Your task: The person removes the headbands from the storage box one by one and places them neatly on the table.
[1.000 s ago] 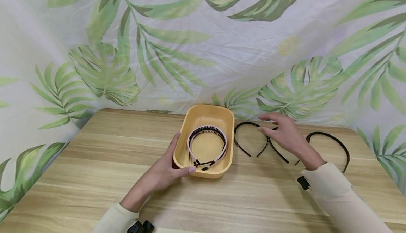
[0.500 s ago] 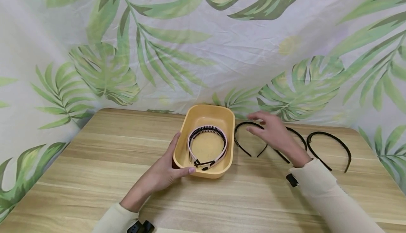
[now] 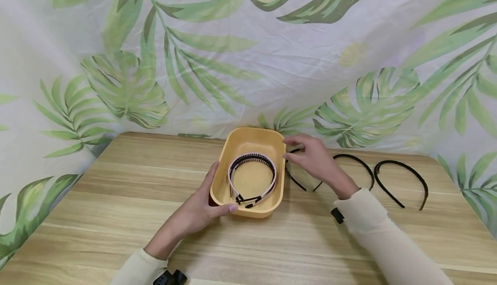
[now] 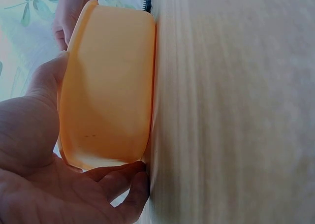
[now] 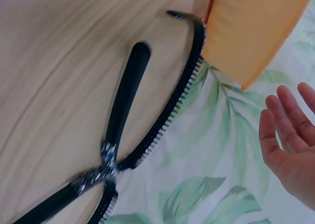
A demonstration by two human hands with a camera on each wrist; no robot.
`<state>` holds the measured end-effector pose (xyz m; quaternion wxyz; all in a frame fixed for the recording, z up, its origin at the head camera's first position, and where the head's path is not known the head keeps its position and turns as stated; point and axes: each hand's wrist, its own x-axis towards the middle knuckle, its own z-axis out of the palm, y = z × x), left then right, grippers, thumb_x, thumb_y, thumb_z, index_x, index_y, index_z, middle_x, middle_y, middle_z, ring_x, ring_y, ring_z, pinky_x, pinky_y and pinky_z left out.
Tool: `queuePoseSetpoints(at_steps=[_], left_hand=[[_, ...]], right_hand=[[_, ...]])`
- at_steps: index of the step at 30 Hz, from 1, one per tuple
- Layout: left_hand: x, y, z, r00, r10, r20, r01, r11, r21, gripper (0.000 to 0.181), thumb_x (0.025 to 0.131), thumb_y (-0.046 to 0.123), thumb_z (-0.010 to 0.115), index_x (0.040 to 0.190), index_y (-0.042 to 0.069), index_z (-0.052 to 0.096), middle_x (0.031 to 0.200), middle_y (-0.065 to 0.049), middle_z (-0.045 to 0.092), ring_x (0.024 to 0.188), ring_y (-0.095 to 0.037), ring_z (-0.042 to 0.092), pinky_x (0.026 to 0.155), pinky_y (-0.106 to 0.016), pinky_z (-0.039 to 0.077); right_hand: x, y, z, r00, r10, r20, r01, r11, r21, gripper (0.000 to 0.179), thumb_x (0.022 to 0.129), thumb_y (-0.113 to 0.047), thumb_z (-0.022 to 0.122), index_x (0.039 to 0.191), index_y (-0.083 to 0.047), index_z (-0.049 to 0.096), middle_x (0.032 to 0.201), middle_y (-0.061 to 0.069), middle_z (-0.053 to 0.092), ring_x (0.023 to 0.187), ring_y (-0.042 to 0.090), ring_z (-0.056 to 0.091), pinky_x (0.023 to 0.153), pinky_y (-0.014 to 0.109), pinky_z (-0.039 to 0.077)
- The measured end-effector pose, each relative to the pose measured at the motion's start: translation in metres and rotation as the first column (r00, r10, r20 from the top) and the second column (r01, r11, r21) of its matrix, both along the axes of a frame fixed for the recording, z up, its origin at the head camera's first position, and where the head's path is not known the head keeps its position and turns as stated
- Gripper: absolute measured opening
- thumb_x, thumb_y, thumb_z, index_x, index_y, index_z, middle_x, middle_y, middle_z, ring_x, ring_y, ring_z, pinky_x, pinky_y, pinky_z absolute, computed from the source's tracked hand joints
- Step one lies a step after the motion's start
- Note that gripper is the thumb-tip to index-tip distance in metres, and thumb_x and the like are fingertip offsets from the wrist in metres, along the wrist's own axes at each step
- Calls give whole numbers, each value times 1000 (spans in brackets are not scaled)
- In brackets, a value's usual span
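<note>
My left hand (image 3: pixel 196 214) grips the yellow-orange plastic bin (image 3: pixel 252 137) at its near left corner, thumb over the rim. In the left wrist view the fingers of that hand (image 4: pixel 42 184) lie against the bin's side wall (image 4: pixel 110 81). Inside the bin rests a small stack of hairbands (image 3: pixel 254 159), black toothed ones together with a pinkish-white one. My right hand (image 3: pixel 316 160) holds nothing and hovers with its fingertips right at the bin's right rim. Beneath it a black headband (image 3: pixel 297 182) lies on the table, partly hidden. The right wrist view shows relaxed, spread fingers (image 5: pixel 290 120).
Two more black headbands, one in the middle (image 3: pixel 359 161) and one farther right (image 3: pixel 411 170), lie in a row on the wooden table (image 3: pixel 116 216). Behind the table's back edge hangs a leaf-print cloth (image 3: pixel 217 73).
My right hand has moved left from above the middle headband to the bin's right rim, uncovering the headbands at the right. The left hand and the bin have stayed in place.
</note>
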<state>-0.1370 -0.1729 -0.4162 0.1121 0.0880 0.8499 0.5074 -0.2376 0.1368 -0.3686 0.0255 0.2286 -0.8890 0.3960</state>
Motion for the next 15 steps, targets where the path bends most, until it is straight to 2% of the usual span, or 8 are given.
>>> queuePoseSetpoints(at_steps=[7, 15], left_hand=[[0, 0, -1, 1000, 0, 9, 0, 1000, 2, 124, 89, 35, 85, 169, 26, -9, 173, -19, 24, 151, -32, 40, 123, -53, 29], [0, 0, -1, 1000, 7, 9, -7, 1000, -10, 123, 89, 36, 85, 169, 27, -8, 172, -19, 26, 150, -32, 41, 123, -53, 29]], right_hand=[[-3, -15, 0, 1000, 22, -1, -22, 1000, 6, 38, 96, -9, 75, 131, 4, 69, 131, 23, 70, 120, 41, 65, 95, 52, 57], [-5, -29, -1, 998, 58, 8, -58, 998, 20, 36, 96, -8, 74, 130, 2, 70, 132, 21, 70, 120, 37, 65, 96, 50, 55]])
